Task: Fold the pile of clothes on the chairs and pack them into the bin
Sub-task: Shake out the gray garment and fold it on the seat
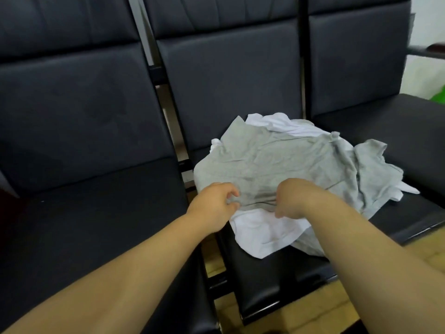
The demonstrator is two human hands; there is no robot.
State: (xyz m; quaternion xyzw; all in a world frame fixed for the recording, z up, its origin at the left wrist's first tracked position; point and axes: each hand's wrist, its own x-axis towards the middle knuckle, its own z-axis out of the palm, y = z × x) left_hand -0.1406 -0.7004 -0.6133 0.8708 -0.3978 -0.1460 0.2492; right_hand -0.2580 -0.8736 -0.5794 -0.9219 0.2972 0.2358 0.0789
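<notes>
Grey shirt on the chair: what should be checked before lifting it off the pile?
1. Left hand pinches the near edge of the grey shirt: ok.
2. Right hand grips the same edge: ok.
3. Nothing lies over the grey shirt: ok.
4. White garment underneath is free of the fingers: cannot tell.
5. Left chair seat bare for folding: ok.
6. Bin in sight: not ok.

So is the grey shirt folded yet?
No, not folded. The grey shirt lies spread and wrinkled over white clothes on the middle chair, the left hand and right hand pinching its near edge.
</notes>
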